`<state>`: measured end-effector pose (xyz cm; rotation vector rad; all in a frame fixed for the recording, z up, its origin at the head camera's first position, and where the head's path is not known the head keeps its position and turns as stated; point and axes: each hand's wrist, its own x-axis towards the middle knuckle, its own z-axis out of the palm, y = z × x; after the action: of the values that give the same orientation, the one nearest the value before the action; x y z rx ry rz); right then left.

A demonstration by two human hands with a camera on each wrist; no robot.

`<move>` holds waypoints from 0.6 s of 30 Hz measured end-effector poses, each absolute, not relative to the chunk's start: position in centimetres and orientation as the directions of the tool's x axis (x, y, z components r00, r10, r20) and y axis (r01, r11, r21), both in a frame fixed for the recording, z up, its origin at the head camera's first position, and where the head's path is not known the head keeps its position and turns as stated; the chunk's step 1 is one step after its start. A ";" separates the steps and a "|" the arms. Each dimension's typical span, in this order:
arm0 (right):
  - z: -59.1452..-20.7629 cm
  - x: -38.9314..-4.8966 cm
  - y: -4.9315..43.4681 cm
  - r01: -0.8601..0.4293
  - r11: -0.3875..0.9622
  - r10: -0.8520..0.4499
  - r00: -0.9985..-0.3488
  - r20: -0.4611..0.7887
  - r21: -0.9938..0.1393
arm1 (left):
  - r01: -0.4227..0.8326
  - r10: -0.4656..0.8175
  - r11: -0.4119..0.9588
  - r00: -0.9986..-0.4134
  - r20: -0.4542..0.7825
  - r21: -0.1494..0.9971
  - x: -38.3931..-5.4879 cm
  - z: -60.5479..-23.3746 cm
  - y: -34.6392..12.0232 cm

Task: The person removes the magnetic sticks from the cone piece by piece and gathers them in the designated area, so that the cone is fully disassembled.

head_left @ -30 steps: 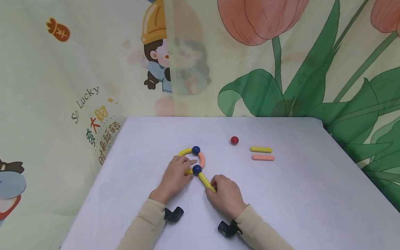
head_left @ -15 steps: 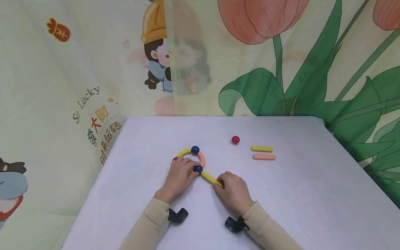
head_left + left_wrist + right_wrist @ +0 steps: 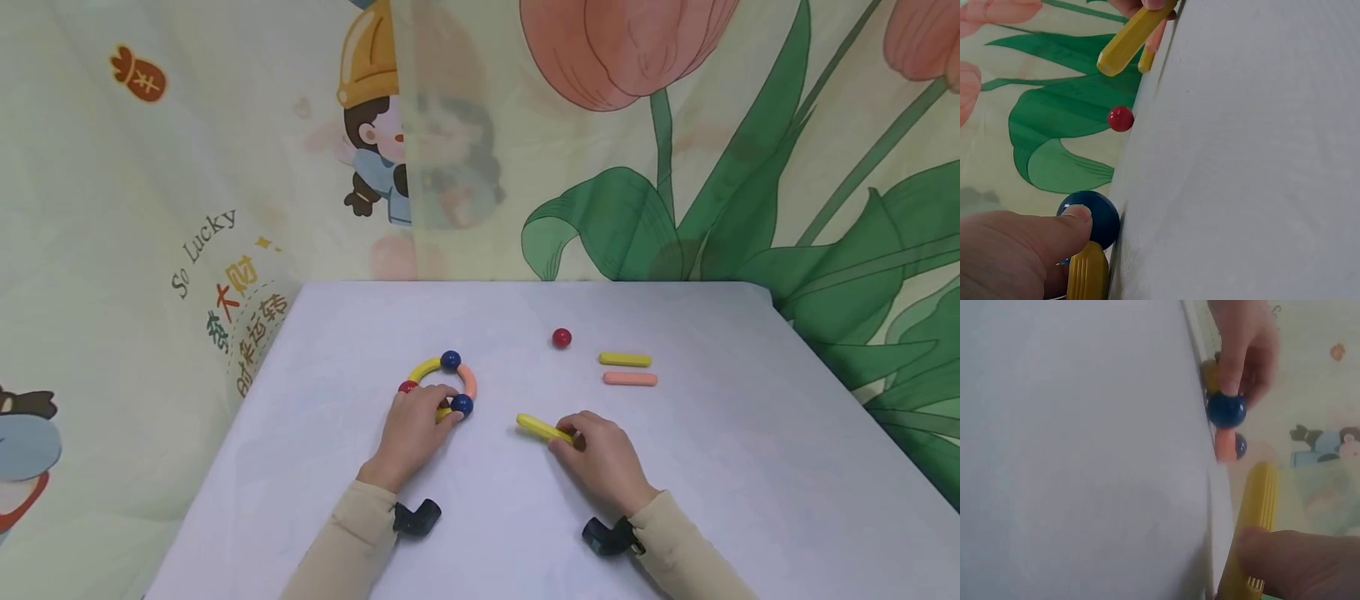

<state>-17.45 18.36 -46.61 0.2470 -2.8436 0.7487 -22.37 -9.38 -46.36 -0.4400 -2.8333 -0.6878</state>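
Note:
My left hand [image 3: 411, 429] pinches the near blue ball [image 3: 462, 406] of a ring of balls and curved rods on the table. In that ring are a far blue ball [image 3: 451, 361], a red ball [image 3: 407, 387] partly behind my fingers, a curved yellow rod [image 3: 425, 367] and a curved pink rod [image 3: 468, 382]. Another yellow rod [image 3: 1088, 275] meets the near blue ball, mostly covered by the hand. To the right, my right hand [image 3: 606, 460] grips one end of a straight yellow rod [image 3: 543, 427], whose free end points toward the ring without touching it.
A loose red ball [image 3: 562, 337] lies farther back on the white table [image 3: 697, 325]. Right of it, a straight yellow rod [image 3: 626, 359] and a straight pink rod [image 3: 631, 379] lie side by side. A printed curtain [image 3: 465, 167] hangs behind the table's far edge.
The straight yellow rod has come off the near blue ball and moved right with my right hand. The ring has shifted slightly left under my left hand.

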 end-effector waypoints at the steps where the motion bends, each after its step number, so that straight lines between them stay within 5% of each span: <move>1: -46.6 -17.5 19.1 -0.204 0.857 -0.104 -0.968 0.228 -0.474 | 0.333 0.243 0.846 -0.936 0.255 0.417 -22.3 -46.4 -9.3; 18: -47.0 -19.9 30.5 -0.167 0.870 -0.080 -0.976 0.201 -0.464 | 0.339 0.238 0.819 -0.935 0.264 0.462 -22.1 -46.8 -8.7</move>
<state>-19.89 30.50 -47.01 0.1904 -2.8668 0.7351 -22.06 -8.67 -46.83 -0.4497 -2.8086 -0.7675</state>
